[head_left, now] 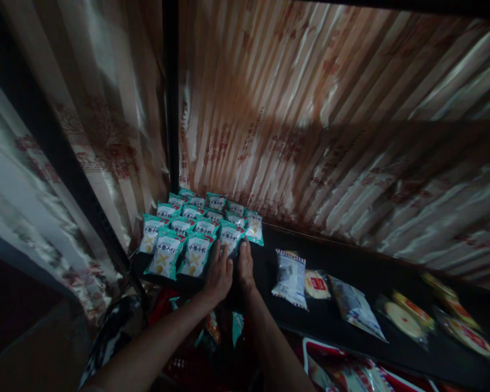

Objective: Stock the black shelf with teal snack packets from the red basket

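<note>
Several teal and white snack packets (196,226) stand in rows at the left end of a dark shelf (343,321). My left hand (219,274) and my right hand (245,267) lie side by side at the front right of the rows. Both reach to the nearest packet (230,235), with their fingers stretched flat against its lower edge. I cannot make out a grip around it. Both forearms come up from the bottom of the view.
Right of my hands lie a clear packet with a striped edge (289,277), a round biscuit pack (316,284) and further wrapped snacks (408,318). Striped patterned paper (310,109) covers the back and left side. A black post (171,92) stands at the corner. A red basket (351,370) sits below.
</note>
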Tool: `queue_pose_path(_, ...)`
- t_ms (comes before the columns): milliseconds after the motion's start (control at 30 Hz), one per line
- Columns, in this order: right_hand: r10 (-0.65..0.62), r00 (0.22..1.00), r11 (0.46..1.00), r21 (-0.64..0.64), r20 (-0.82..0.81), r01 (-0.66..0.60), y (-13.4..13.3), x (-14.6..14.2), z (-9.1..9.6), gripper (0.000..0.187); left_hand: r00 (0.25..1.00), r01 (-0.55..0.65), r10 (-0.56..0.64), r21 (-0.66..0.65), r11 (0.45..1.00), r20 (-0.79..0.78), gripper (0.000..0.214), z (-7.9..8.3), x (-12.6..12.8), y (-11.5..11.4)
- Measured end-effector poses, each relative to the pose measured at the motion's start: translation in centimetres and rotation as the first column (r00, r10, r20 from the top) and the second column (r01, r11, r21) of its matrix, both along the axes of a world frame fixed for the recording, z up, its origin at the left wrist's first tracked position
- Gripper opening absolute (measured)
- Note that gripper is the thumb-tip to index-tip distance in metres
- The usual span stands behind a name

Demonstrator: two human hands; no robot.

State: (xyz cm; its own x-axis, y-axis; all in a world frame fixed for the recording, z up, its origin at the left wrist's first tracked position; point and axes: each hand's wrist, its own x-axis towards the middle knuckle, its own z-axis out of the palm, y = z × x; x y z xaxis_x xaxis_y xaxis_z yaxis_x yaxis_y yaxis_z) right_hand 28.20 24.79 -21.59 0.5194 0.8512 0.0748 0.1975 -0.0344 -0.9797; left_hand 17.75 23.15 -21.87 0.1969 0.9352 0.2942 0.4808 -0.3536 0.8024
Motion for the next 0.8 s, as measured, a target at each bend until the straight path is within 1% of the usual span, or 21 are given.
queue_pose_path(167, 0.061, 0.998, 0.998, -0.018, 0.002, -0.061, 0.8, 0.0, -0.8, 0.085, 1.000, 0.010, -0.011, -0.019, 1.000, -0.012, 0.048, 0.1, -0.2, 0.2)
queue_pose_path(233, 0.059, 0.998, 0.998, -0.035, 0.010, -0.058, 0.9, 0.0, -1.1, 0.085, 1.000, 0.013, -0.014, -0.030, 0.999, -0.018, 0.049, 0.2, -0.3, 0.1)
queue_pose_path(300, 0.032, 0.999, 0.998, -0.050, 0.024, -0.031, 0.9, 0.0, -1.2, 0.087, 1.000, 0.007, -0.008, -0.042, 0.999, -0.026, 0.050, 0.3, -0.3, 0.0)
queue_pose_path(400, -0.012, 0.999, 0.998, -0.064, 0.036, 0.014, 1.0, 0.1, -1.2, 0.088, 0.999, -0.007, 0.006, -0.031, 1.000, -0.040, 0.050, 0.4, -0.2, -0.2)
queue_pose_path(467, 0.009, 0.999, 0.998, -0.064, 0.048, -0.006, 1.1, 0.0, -1.1, 0.086, 0.999, -0.005, 0.004, -0.014, 1.000, -0.050, 0.051, 0.4, -0.1, -0.2)
queue_pose_path(567, 0.055, 0.997, 0.997, -0.056, 0.052, -0.052, 1.3, -0.1, -0.7, 0.080, 0.998, 0.001, -0.002, -0.022, 1.000, -0.063, 0.051, 0.3, 0.0, -0.1)
queue_pose_path(633, 0.058, 0.998, 0.997, -0.043, 0.020, -0.057, 1.3, -0.1, -0.4, 0.079, 0.998, -0.007, 0.005, -0.026, 1.000, -0.068, 0.051, 0.2, 0.0, -0.1)
queue_pose_path(700, 0.028, 0.999, 0.999, -0.027, -0.026, -0.028, 1.3, 0.0, -0.1, 0.076, 0.997, -0.016, 0.016, -0.005, 1.000, -0.075, 0.051, 0.1, 0.0, -0.2)
queue_pose_path(800, -0.035, 0.994, 0.999, 0.009, -0.108, 0.037, 1.6, 0.6, 0.1, 0.071, 0.994, -0.001, 0.011, 0.088, 0.996, -0.107, 0.055, 0.1, -0.2, -0.6)
